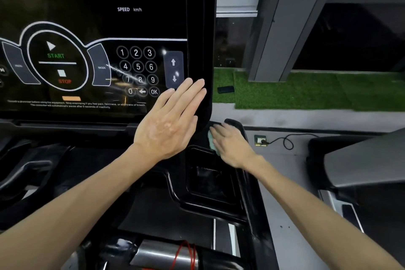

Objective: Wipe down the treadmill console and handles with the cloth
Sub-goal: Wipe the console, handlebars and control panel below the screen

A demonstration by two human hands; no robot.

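The black treadmill console (94, 28) fills the upper left, with START/STOP controls, a number keypad and arrow keys. My left hand (171, 120) lies flat with straight fingers against the console's lower right corner. My right hand (230, 142) presses a pale green cloth (211, 141) onto the black right handle (235, 125) just below that corner. Only an edge of the cloth shows under the fingers, and the hand is blurred.
A recessed black tray (208, 180) sits below my hands. A red cord (186, 252) hangs over a metal bar at the bottom. To the right lie grey floor, a floor socket with a cable (260, 140), green turf (306, 92) and another machine (361, 164).
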